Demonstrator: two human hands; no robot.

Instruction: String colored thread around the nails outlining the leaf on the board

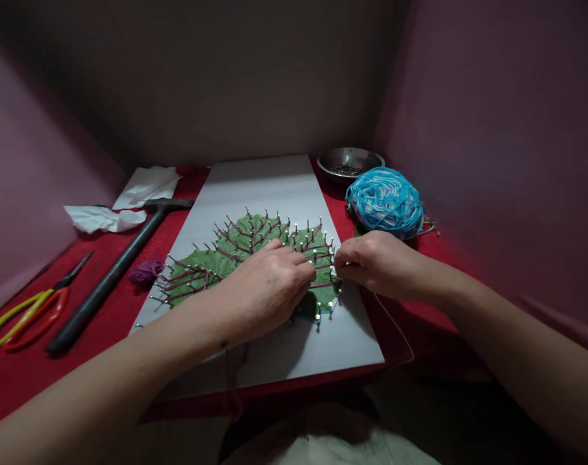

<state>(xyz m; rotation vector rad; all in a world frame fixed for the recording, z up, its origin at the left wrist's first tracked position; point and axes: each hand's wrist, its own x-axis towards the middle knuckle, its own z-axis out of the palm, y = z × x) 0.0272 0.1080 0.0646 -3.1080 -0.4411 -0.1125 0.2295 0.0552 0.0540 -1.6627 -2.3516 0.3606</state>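
A white board [274, 187] lies on the red table with a green leaf [211, 261] ringed by small nails. Maroon yarn [187, 279] is strung between the nails. My left hand [267, 290] rests on the leaf's right half, fingers curled and pinched near a strand. My right hand [371, 263] is at the leaf's right edge, fingers pinched together by the nails, seemingly on the maroon yarn. A thin strand runs from under my right hand toward the table's front edge.
A blue yarn ball [385, 201] and a metal bowl of nails [350, 164] sit at the back right. A hammer [114, 274], scissors [25, 316], a small maroon yarn bundle [146, 271] and crumpled paper [104, 218] lie left of the board. Purple walls close in.
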